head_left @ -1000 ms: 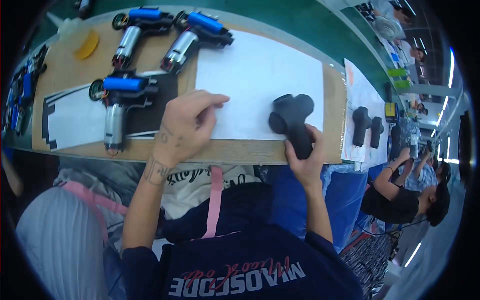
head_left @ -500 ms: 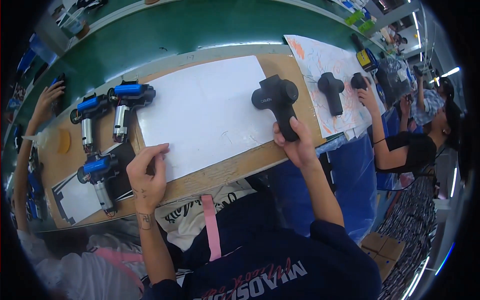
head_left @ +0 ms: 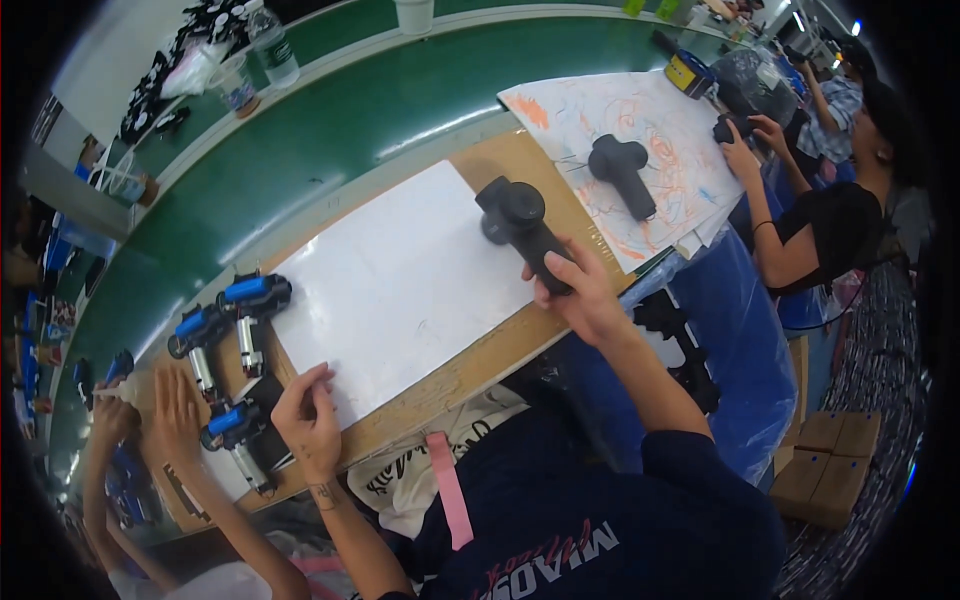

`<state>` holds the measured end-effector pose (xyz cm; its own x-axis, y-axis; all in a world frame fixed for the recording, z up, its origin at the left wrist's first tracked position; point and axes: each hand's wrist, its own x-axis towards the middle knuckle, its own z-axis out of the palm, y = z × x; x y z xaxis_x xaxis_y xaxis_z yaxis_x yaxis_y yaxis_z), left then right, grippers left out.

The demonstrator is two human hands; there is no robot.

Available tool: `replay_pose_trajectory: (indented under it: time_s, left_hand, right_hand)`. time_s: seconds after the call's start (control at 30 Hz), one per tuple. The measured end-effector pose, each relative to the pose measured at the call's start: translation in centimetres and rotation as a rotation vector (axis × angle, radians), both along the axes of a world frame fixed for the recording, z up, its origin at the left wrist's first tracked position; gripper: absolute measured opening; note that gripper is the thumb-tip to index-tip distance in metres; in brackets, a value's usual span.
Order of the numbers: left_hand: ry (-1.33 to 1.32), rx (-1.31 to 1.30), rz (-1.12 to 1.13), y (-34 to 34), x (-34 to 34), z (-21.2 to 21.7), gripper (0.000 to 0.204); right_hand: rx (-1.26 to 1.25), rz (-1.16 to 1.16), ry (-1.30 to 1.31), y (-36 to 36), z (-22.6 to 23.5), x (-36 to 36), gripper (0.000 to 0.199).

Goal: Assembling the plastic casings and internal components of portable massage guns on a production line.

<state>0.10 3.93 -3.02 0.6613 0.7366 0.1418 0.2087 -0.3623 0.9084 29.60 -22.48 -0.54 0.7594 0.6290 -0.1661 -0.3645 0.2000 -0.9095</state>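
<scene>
a neighbour's hands point(head_left: 175, 410) have come over the board point(head_left: 565, 200) on the green table point(head_left: 400, 130), left of a white sheet point(head_left: 390, 270). right hand point(head_left: 590, 298) grips the black gun point(head_left: 528, 235) over the sheet's right edge; left hand point(head_left: 308, 415), loosely curled, holds nothing. beyond stand a bottle point(head_left: 270, 45) and cup point(head_left: 235, 85).

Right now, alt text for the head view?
The person's right hand grips a black tool by its handle, near a white sheet's right edge; the left hand is loosely curled by the left edge. Three motors lie left; a second tool lies right, on scribbled paper.
</scene>
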Motion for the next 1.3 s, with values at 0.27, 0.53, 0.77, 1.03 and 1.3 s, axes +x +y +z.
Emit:
replay_pose_trajectory:
  time_s: [0.27, 0.53, 0.77, 1.03, 1.3]
  left_hand:
    - [0.074, 0.223, -0.006, 0.2, 0.3, 1.2, 0.022]
    - [-0.006, 0.750, 0.190, 1.9, -0.8, 4.1, 0.025]
    - [0.346, 0.688, 0.346, 4.2, 0.3, 6.0, 0.053]
    - [0.326, 0.595, 0.134, 7.8, 0.8, 4.8, 0.071]
    - [0.552, 0.408, -0.023, 5.3, 2.6, 8.6, 0.082]
  right_hand:
    - [-0.459, -0.468, -0.935, -1.9, 4.4, 14.1, 0.055]
    - [-0.588, -0.457, -0.911, -11.3, -5.7, 30.3, 0.056]
    - [-1.060, -0.561, -1.407, -21.1, -6.1, 25.7, 0.035]
    - [-1.728, -0.481, -1.274, -27.1, -15.2, 15.0, 0.028]
    - [-1.713, 0.021, -0.530, -29.4, -25.7, 8.8, 0.096]
